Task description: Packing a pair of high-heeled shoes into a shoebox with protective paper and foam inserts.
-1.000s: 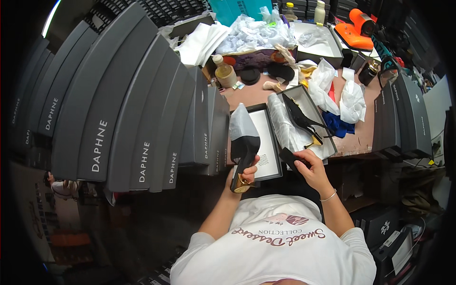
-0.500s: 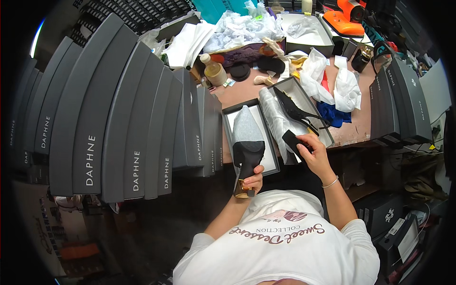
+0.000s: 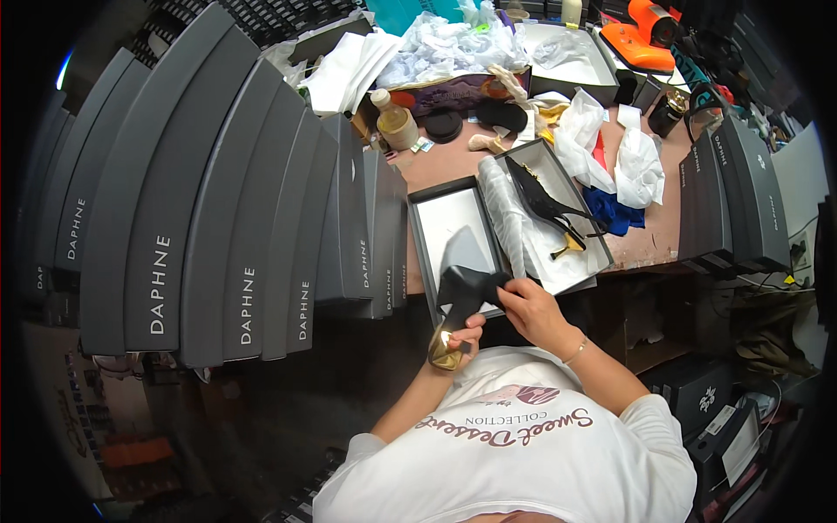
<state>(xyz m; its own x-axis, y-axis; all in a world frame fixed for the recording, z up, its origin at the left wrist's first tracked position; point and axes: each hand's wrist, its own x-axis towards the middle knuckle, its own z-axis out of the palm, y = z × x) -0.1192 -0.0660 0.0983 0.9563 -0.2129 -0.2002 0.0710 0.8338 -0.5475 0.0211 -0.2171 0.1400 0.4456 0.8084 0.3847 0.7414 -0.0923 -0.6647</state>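
My left hand [image 3: 471, 335] is closed round the heel end of a black high-heeled shoe [image 3: 459, 283], its grey sole facing up and its pointed toe away from me. The shoe's gold heel [image 3: 445, 352] sticks out by my fingers. In my right hand [image 3: 534, 314], fingers and thumb pinch a small black cloth or pad [image 3: 493, 287], which lies against the shoe's side. Beyond them stands an open grey shoe box [image 3: 418, 228] with a white inside. To its right, a matching black shoe [image 3: 539, 197] with a gold heel rests in another grey tray [image 3: 602, 253] beside rolled white tissue paper [image 3: 503, 209].
Stacked grey shoe boxes [image 3: 205, 200] rise close on the left, with more boxes [image 3: 751, 187] at the right. Behind are a yellowish bottle [image 3: 397, 124], crumpled white paper [image 3: 639, 168], a blue cloth [image 3: 615, 212] and a heap of tissue [image 3: 449, 54] on the pinkish table [image 3: 667, 187].
My right hand has moved left and toward me, bringing the black cloth from beside the tissue roll onto the shoe. The shoe in my left hand has tilted, its toe dipping lower in view.
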